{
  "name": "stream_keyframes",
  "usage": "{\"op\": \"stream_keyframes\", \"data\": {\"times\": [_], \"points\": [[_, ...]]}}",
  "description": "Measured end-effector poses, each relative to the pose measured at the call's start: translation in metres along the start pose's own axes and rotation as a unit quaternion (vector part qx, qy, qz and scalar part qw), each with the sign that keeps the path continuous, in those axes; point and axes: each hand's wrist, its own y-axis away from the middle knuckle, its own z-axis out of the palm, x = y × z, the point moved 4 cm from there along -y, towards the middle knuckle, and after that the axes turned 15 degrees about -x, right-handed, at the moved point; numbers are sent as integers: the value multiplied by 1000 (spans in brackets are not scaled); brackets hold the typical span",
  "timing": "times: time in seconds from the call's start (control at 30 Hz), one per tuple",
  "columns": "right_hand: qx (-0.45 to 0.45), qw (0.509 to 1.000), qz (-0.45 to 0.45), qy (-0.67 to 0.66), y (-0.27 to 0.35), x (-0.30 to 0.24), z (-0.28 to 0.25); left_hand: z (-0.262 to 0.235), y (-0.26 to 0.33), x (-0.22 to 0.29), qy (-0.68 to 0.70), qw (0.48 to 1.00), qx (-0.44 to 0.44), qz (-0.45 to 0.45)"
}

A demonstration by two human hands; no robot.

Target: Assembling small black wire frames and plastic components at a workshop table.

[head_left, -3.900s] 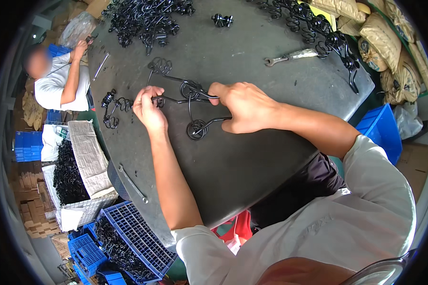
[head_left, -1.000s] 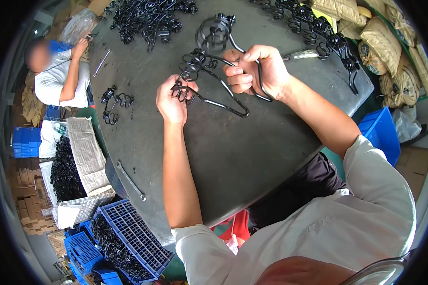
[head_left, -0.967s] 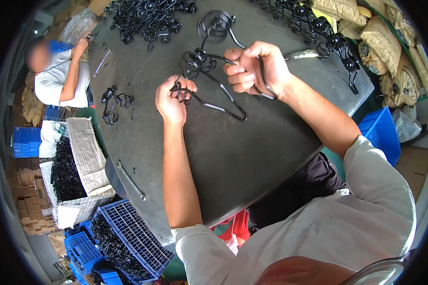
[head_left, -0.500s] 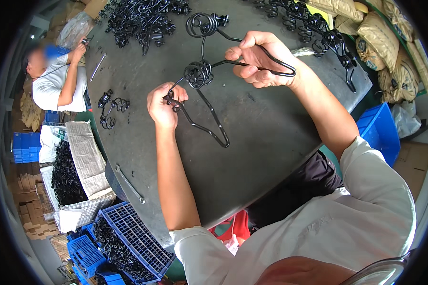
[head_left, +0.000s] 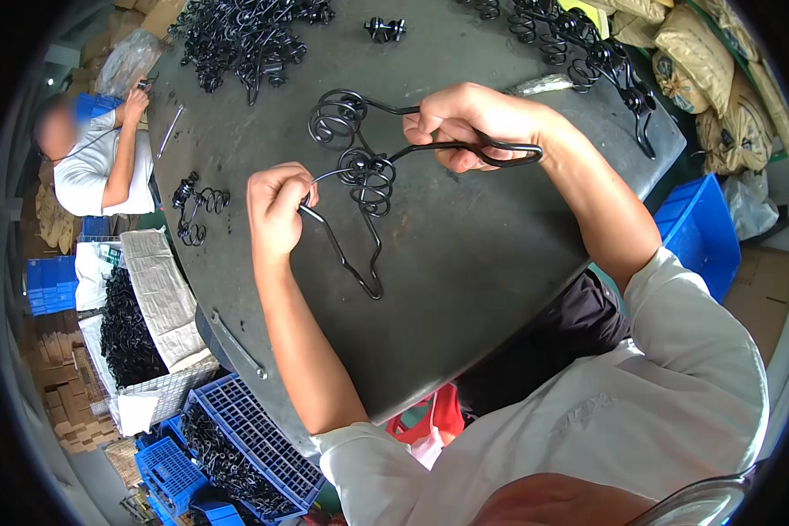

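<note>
Over the table (head_left: 465, 280) I hold a black bent-wire piece with wound spring coils (head_left: 368, 180) at its middle. My right hand (head_left: 469, 127) is closed round its long narrow loop, whose rounded end lies against my wrist. Pinched in my left hand (head_left: 279, 206) is a thin wire end leading to the coils; the fingers hide its tip. A bent wire loop hangs beside my left hand, pointing toward me. Whether this is one wire or two interlocked cannot be told. Beyond the coils, a small black clamp-like part (head_left: 385, 31) lies on the table.
Piles of black spring parts (head_left: 237, 39) lie at the far left, more springs (head_left: 587, 57) at the far right. One spring (head_left: 200, 206) and a wrench (head_left: 238, 346) rest on the left. A co-worker (head_left: 105, 158) is beyond. Blue crates (head_left: 254, 438) stand lower left, a blue bin (head_left: 701, 237) right.
Both hands and the wire piece have come a little nearer to me, the left hand also leftward. The coils have tilted, and the small black part behind them now shows fully.
</note>
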Motion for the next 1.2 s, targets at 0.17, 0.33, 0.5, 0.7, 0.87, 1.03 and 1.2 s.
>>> {"op": "stream_keyframes", "data": {"times": [0.17,0.33,0.5,0.7,0.87,1.03,1.2], "points": [[-66,996,3,-53,0,-7,13,0,2,44,-270,963,18,-10],[-197,968,-103,-120,-24,8,46,-23,14,43,-136,984,112,18],[-122,971,-189,-83,-15,-1,54,-28,20,53,-37,989,124,73],[117,946,-217,211,3,-14,54,-5,9,69,-132,969,211,-2],[196,930,-283,132,-4,-12,35,-10,10,66,-57,979,193,42],[266,923,-246,129,6,-21,-7,-15,6,50,24,986,156,52],[385,801,-105,447,27,-44,-24,-32,12,5,144,943,297,40]]}}
